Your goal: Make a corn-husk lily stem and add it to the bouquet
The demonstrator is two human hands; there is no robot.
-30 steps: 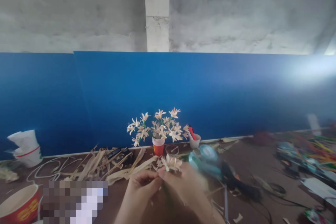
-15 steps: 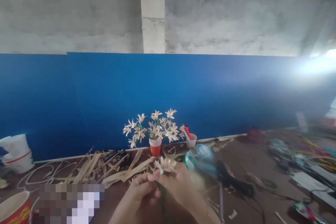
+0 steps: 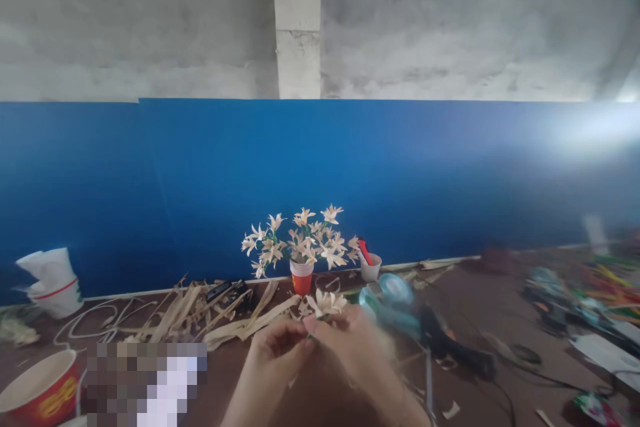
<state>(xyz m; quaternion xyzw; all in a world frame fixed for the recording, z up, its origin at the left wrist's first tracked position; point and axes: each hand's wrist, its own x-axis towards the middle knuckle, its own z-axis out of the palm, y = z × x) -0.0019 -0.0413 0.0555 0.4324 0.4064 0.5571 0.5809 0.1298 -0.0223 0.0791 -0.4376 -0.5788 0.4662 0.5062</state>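
A cream artificial flower (image 3: 327, 303) with pale petals and a bit of green under its head sits at my fingertips, low in the middle of the head view. My left hand (image 3: 277, 350) is closed in a pinch at the green stem just below the petals. My right hand (image 3: 353, 350) is closed round the flower's base from the other side, its thumb and fingertips meeting those of the left. Most of the stem is hidden by the fingers. Just behind stands a red and white paper cup (image 3: 302, 278) holding a bunch of similar flowers (image 3: 305, 240).
Dry husk strips (image 3: 175, 310) lie behind and left of my hands. A white cup (image 3: 371, 270) with a red-handled tool, rolls of light blue tape (image 3: 397, 290) and a black tool (image 3: 455, 347) are to the right. A red paper bucket (image 3: 45, 387) stands front left.
The view has shifted slightly, so everything sits a little further right. Both hands keep hold of the flower; the green stem below them no longer shows, and the flower head has tipped a little.
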